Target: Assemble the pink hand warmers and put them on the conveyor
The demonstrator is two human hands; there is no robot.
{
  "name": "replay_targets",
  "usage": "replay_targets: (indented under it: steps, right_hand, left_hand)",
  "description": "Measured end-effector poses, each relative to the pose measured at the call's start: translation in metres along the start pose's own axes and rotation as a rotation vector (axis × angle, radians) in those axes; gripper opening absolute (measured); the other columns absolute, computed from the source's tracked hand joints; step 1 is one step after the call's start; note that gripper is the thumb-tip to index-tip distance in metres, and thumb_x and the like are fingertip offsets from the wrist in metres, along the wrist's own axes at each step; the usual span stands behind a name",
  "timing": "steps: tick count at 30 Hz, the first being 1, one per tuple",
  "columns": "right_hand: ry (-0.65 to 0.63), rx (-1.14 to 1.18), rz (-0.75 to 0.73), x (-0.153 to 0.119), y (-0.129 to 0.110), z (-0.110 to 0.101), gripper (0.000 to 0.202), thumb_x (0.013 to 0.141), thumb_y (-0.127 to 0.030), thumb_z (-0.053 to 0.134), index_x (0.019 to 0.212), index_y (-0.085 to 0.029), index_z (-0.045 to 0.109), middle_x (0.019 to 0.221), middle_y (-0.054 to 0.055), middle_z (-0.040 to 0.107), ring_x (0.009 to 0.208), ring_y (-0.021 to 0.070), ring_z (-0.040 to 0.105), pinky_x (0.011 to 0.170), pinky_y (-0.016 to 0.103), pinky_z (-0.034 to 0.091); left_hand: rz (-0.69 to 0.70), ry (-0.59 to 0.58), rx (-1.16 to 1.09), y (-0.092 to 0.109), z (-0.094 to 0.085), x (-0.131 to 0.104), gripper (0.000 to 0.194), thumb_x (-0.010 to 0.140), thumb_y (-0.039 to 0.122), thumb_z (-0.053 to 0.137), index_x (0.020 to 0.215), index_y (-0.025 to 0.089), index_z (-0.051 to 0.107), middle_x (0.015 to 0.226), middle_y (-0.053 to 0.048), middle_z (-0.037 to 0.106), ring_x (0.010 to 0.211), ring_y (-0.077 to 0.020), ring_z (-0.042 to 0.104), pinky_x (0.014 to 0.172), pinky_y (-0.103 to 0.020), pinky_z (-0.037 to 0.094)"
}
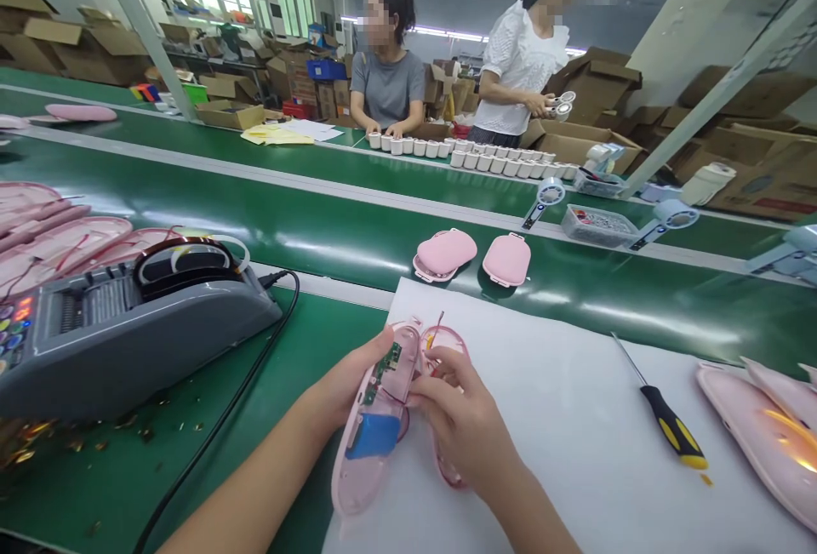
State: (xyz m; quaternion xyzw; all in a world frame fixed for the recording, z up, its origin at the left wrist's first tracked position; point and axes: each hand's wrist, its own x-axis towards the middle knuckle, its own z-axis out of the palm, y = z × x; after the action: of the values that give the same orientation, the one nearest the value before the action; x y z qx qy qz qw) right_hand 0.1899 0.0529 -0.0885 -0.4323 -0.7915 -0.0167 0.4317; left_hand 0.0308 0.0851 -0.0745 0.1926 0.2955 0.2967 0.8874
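My left hand (pixel 348 379) holds a long pink shell half (pixel 361 482) by its upper left side. Inside that shell are a green circuit board (pixel 385 367) and a blue rectangular piece (pixel 374 436). Fingers of my right hand (pixel 456 414) are pinched at the shell's right edge, where a thin dark wire runs; what they grip is too small to name. A second pink shell half (pixel 452 337) lies on the white sheet (pixel 542 418), partly hidden under my right hand, with a red wire and a bit of orange near its top.
A grey tape machine (pixel 146 350) with a black cable (pixel 236 405) stands left, near pink shells (pixel 95 243). Closed pink cases (pixel 507 260) lie ahead. A screwdriver (pixel 670 426) and more pink shells (pixel 759 435) are right. Two people stand or sit across the green bench, behind several white cups (pixel 501 164).
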Motion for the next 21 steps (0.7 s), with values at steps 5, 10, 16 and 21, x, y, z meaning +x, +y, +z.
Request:
replay_targets:
  steps: [5,10,16,21]
  right_hand:
    - [-0.070,0.033,0.138,0.009,-0.007,-0.010,0.013,0.074,-0.014,0.058,0.083,-0.022,0.065,0.069,-0.012,0.063,0.062,-0.0083,0.052,0.059,0.003,0.037]
    - [-0.565,0.411,0.802,0.022,-0.015,-0.024,0.021,0.080,-0.022,0.049,0.072,-0.017,0.068,0.066,-0.006,0.062,0.058,-0.0112,0.045,0.059,-0.003,0.032]
    - [-0.732,0.599,0.938,0.027,-0.015,-0.030,0.039,0.083,-0.044,0.041,0.098,-0.019,0.067,0.077,0.000,0.062,0.067,-0.0066,0.051,0.063,-0.001,0.039]
    - [-0.762,0.537,0.867,0.005,-0.011,-0.018,0.036,0.078,-0.048,0.050,0.080,-0.017,0.068,0.085,-0.001,0.064,0.079,-0.0070,0.057,0.074,-0.006,0.041]
  left_hand:
    - [0.076,-0.030,0.127,-0.009,0.013,0.000,0.086,0.056,0.064,0.071,0.115,0.011,0.038,0.081,-0.005,0.051,0.071,-0.0113,0.055,0.068,-0.022,0.045]
    - [0.091,-0.055,0.169,-0.010,0.012,0.000,0.088,0.057,0.066,0.070,0.116,0.012,0.034,0.085,-0.006,0.052,0.069,-0.0096,0.054,0.066,-0.021,0.046]
    - [0.077,-0.125,0.237,-0.011,0.003,0.005,0.087,0.058,0.076,0.061,0.108,0.009,0.037,0.070,-0.005,0.050,0.058,-0.0117,0.052,0.055,-0.020,0.041]
    - [0.137,0.062,0.073,-0.017,0.007,0.002,0.102,0.036,0.061,0.081,0.119,0.012,0.046,0.094,-0.004,0.050,0.073,-0.0036,0.051,0.066,-0.013,0.041]
